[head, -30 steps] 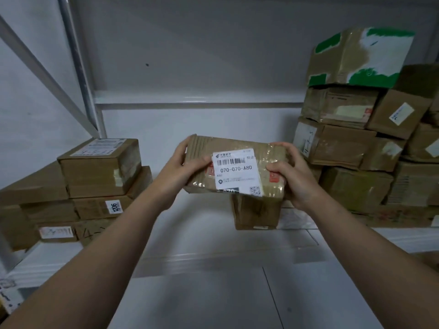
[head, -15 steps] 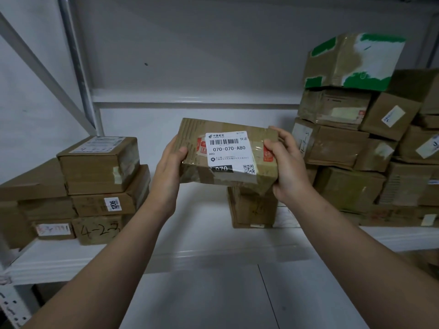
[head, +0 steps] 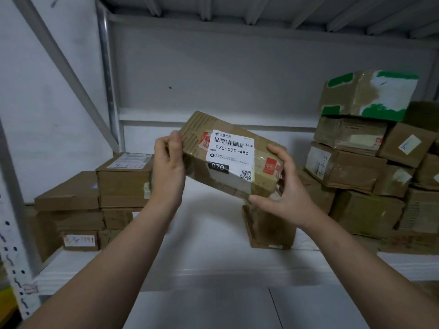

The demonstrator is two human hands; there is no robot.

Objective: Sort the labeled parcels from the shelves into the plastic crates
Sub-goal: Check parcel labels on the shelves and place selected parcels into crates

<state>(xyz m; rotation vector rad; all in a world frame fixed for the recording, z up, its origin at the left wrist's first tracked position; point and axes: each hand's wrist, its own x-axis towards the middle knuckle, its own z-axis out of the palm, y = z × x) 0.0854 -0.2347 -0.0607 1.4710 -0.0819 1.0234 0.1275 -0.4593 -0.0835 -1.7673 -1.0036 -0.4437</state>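
A taped brown cardboard parcel (head: 263,176) is held up in front of the shelf, tilted down to the right. Its white label (head: 230,153) faces me and reads 070-070-A80, with a barcode and a QR code. My left hand (head: 169,167) grips the parcel's left end, fingers curled over the edge. My right hand (head: 283,195) grips the right end, thumb under the lower corner. No plastic crate is in view.
The white shelf board (head: 213,264) runs below the parcel. A stack of brown boxes (head: 123,184) stands at the left and a taller pile (head: 370,162) at the right, topped by a green-and-white box (head: 370,96). One small box (head: 268,229) stands behind my right hand. A slanted metal brace (head: 71,74) crosses the left.
Both hands have lifted the parcel higher and tilted it, right end lower. The view has tipped upward, so the underside of the shelf above shows.
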